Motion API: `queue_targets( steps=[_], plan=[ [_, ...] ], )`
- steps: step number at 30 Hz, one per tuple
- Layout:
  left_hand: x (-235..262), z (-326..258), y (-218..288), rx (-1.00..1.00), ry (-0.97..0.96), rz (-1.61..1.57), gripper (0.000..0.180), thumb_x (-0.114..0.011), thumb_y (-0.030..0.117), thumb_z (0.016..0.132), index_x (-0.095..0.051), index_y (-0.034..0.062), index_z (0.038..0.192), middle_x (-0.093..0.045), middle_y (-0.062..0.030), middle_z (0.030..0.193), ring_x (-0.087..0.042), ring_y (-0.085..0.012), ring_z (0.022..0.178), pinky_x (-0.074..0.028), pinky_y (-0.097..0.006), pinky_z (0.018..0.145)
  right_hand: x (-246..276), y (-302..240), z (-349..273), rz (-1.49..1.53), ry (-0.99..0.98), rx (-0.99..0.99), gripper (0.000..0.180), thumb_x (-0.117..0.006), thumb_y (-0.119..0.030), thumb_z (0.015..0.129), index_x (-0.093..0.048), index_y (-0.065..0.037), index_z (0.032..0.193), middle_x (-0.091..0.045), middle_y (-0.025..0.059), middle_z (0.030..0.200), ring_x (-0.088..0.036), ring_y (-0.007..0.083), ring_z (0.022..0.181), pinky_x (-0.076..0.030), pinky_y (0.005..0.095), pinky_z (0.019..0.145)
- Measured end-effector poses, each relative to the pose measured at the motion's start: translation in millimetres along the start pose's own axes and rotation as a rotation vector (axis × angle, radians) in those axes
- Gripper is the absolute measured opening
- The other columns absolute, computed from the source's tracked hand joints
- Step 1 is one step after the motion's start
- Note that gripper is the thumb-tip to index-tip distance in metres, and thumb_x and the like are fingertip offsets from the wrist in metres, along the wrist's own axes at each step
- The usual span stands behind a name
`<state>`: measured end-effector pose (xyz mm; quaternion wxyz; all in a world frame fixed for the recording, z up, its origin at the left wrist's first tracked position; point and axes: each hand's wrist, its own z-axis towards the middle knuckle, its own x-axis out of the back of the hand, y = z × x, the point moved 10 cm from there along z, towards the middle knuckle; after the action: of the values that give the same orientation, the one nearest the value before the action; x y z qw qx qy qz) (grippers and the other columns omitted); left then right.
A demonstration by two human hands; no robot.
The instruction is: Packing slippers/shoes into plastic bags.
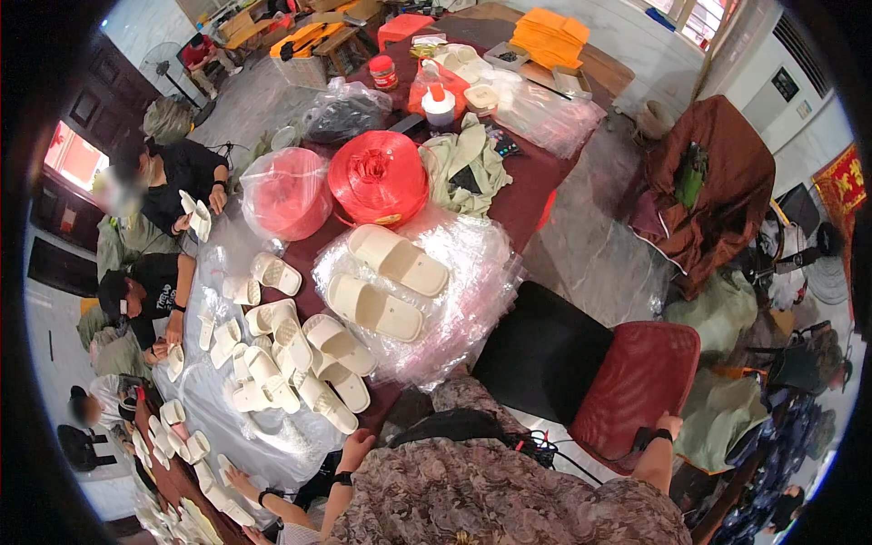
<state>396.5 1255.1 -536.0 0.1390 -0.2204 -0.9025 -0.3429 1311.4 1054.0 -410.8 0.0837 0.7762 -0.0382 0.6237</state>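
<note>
Left hand (356, 447) by slippers (300, 363), apparently empty

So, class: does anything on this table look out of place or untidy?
Yes. The cream slippers lie in a jumbled heap, some on their sides, while one pair sits neatly side by side on the stack of clear bags.

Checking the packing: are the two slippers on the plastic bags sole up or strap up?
Strap up: both slippers show their wide top bands, lying flat on the plastic bags.

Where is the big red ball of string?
In the head view, the red ball of string sits on the table past the middle, right beside a pink ball in a plastic bag and just behind two cream slippers.
</note>
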Motion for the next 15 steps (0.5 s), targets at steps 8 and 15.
queue_targets(
  steps=[8,15],
  plan=[
    [9,-5,-107,0.038,0.136,-0.173,0.044,-0.072,0.029,0.082,-0.066,-0.0011,0.113,-0.070,-0.0149,0.106,-0.067,-0.0254,0.097,-0.052,-0.034,0.084,16,-26,-12,-0.544,0.337,-0.619,0.069,-0.058,-0.036,0.094,-0.028,-0.007,0.149,-0.025,0.0212,0.156,-0.034,0.0396,0.139,-0.035,0.0554,0.109],
    [-34,-53,-63,0.384,0.167,-0.226,0.031,-0.072,0.023,0.081,-0.068,0.0009,0.102,-0.070,-0.0091,0.086,-0.066,-0.0191,0.073,-0.052,-0.032,0.064,-90,-309,-107,-0.055,0.261,1.017,0.059,-0.067,-0.025,0.079,-0.051,-0.008,0.133,-0.040,0.0231,0.145,-0.034,0.0433,0.136,-0.030,0.0489,0.112]
  ],
)
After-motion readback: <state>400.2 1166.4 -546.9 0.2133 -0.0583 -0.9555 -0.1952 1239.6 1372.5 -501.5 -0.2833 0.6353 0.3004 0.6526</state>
